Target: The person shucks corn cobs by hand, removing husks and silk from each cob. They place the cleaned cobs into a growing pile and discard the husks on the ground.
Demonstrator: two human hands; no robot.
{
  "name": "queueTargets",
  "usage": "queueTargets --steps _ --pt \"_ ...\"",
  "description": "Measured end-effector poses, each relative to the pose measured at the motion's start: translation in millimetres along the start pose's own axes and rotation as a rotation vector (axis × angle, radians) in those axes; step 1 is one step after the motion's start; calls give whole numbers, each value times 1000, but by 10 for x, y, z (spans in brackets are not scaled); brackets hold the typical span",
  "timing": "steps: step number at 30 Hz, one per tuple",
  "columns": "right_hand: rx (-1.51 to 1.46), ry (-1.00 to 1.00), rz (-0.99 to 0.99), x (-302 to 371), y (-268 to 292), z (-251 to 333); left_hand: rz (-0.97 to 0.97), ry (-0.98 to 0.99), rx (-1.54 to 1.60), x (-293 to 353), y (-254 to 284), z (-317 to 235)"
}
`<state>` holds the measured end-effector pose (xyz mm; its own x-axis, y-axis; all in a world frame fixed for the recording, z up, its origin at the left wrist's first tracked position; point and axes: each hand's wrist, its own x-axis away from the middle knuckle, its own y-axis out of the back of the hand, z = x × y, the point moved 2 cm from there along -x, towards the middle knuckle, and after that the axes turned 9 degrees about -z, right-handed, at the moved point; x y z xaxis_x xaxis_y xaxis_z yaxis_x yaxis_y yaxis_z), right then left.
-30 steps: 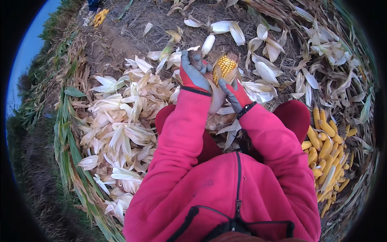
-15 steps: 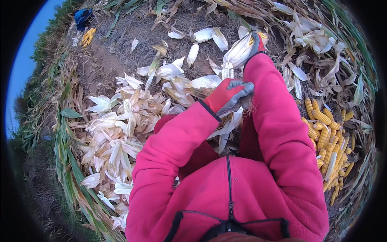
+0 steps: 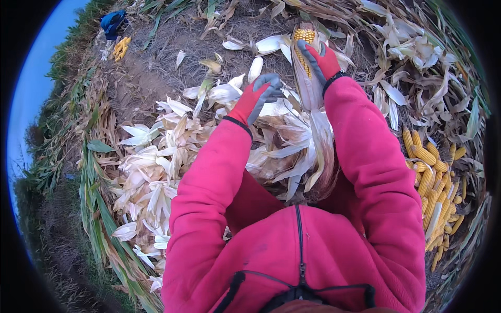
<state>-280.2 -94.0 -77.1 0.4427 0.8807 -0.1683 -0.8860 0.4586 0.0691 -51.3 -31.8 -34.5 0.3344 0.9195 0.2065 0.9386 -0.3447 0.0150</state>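
Observation:
My right hand [image 3: 319, 61], in a red glove with grey palm and fingers, is closed around a corn ear [image 3: 303, 35]. Yellow kernels show at the ear's upper end and along its left side, while pale husk [image 3: 310, 94] still wraps the lower part. Long husk leaves [image 3: 322, 138] hang from its base toward my knees. To the left of the ear, my left hand [image 3: 259, 95], gloved alike, is held apart from it with fingers loosely bent. Nothing shows in its grasp.
A heap of stripped husks [image 3: 151, 167] lies to my left. Bare yellow cobs [image 3: 436, 188] are piled at my right. Dry stalks and leaves [image 3: 417, 47] cover the far right. Farther off lie a blue item [image 3: 112, 23] and a small cob pile [image 3: 121, 48].
My left hand has moved left and up, away from my right forearm. The right hand has shifted slightly down and left, turning the ear so more kernels show. Peeled husk now hangs below.

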Motion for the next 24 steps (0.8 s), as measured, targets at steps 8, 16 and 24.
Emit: queueTargets --steps 8,16,24 --pt "-206 -12 -45 358 -326 249 5 -150 22 -127 -149 371" --pt "-160 101 -32 489 -322 691 -117 -273 -165 15 61 230" --pt "-472 -68 75 393 -200 822 -207 -355 -506 200 34 -116"
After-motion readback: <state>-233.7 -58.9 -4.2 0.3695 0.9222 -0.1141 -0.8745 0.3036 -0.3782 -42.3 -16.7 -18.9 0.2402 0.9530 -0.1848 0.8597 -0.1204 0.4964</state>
